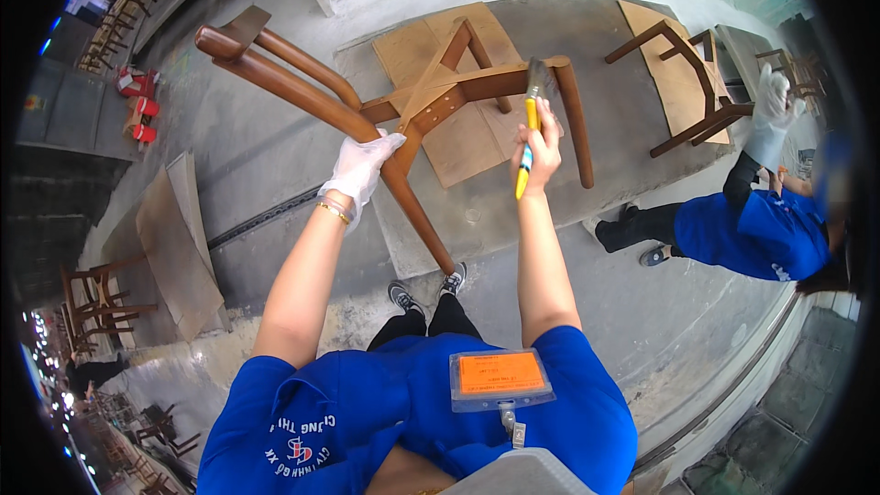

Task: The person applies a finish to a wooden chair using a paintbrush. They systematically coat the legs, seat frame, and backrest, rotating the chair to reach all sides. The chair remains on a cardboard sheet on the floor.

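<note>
A brown wooden chair frame point(458, 90), without a seat panel, stands tilted in front of me. My left hand point(360, 165), in a thin translucent glove, is closed around its long leg post. My right hand point(539, 148), bare, grips a paintbrush point(532, 112) with a yellow handle. The brush's dark bristles point up and away from me beside the frame's right corner; whether they touch the wood I cannot tell. One chair leg comes down close to my shoes point(451, 280).
Flat brown cardboard point(481, 148) lies under the chair on a grey board. Another chair frame point(706, 82) stands at the right. Beyond it a co-worker in a blue shirt point(756, 229) raises a gloved hand. Boards point(179, 238), stacked chairs point(96, 302) and red objects point(137, 82) are at the left.
</note>
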`<action>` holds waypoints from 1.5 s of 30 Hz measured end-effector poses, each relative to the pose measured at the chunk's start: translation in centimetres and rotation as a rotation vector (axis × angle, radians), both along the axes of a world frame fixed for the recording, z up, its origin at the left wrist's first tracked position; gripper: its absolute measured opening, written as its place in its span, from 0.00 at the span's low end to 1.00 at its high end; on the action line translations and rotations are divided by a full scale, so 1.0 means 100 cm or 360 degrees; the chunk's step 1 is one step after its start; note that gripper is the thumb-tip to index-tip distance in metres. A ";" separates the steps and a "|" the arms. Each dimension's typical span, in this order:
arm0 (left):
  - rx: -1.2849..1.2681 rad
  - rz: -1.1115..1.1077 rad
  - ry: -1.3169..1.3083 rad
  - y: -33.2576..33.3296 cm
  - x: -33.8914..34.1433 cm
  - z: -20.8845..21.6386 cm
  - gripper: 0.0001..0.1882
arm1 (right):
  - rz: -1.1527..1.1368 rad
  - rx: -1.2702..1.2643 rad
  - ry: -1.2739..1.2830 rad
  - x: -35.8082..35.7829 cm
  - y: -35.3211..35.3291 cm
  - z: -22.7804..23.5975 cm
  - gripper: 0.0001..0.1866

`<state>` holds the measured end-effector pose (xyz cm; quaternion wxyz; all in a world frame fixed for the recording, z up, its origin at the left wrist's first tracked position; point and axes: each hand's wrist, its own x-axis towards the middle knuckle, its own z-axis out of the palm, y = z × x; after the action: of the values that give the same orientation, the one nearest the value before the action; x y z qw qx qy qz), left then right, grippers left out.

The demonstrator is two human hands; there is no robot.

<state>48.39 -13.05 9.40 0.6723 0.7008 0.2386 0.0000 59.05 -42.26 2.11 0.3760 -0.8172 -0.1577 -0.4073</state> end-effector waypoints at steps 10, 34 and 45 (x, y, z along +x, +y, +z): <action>-0.0242 0.0039 -0.0162 -0.008 -0.002 0.001 0.12 | 0.1787 0.0771 0.1204 -0.035 0.063 -0.003 0.16; -0.0022 -0.0288 -0.0077 0.005 -0.009 0.009 0.20 | 0.0286 0.2479 0.2262 -0.211 0.013 -0.110 0.15; -0.0160 -0.0322 -0.0145 0.000 -0.008 0.008 0.26 | 0.0810 0.2548 0.1517 -0.159 0.092 -0.020 0.14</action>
<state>47.56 -13.10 10.16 0.7133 0.6859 0.1357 -0.0480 43.17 -33.06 0.15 0.9233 -0.3396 0.1635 0.0739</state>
